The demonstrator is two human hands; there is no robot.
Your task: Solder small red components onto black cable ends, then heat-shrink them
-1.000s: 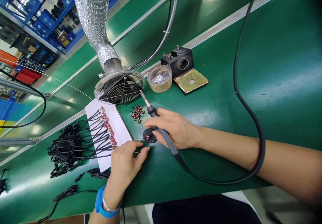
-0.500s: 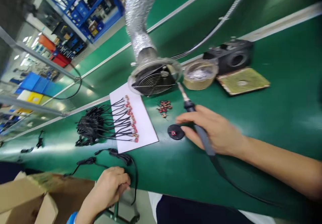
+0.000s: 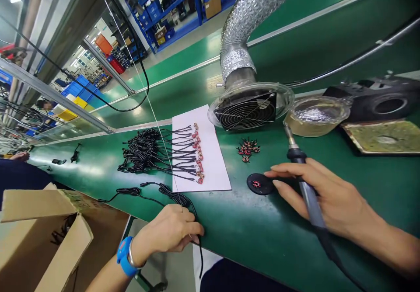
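My right hand is closed around a soldering iron, its tip pointing up beside a round tub. The thumb and index fingertips are at the edge of a black disc, which has a small red-and-copper component on top. At the table's front edge, my left hand is pinched on a thin solder wire that comes down from above. A black cable passes right by its fingertips. Several similar components lie in a little pile behind the disc.
Black cables lie bundled, their ends with red parts on a white sheet. A fume extractor fan hangs behind. The clear tub, a soldering-iron stand and a yellowish sponge are right. An open carton stands front left.
The view has shifted, so the bench things appear farther right and down or nearer. My right hand still holds the soldering iron by the disc; my left hand remains near the front edge.
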